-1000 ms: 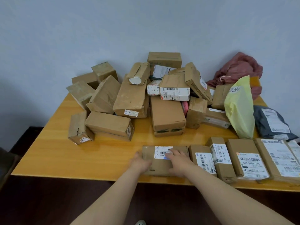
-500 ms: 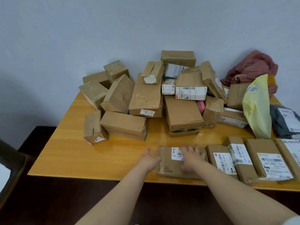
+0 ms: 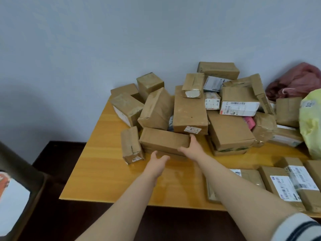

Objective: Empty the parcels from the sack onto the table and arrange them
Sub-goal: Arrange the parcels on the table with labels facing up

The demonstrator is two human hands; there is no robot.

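Parcel (image 3: 164, 140), one, touched by right hand (image 3: 191, 146), left hand (image 3: 159, 160) beside.

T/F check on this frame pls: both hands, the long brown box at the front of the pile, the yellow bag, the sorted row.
1. The left hand and the right hand both reach to the long brown box at the front of the pile. True.
2. The right hand holds that box up in the air. False: the box lies low in the pile, and the hand is at its right end.
3. The yellow bag is at the left of the table. False: it is at the far right.
4. Labelled parcels lie in a row along the table's near edge, at right. True.
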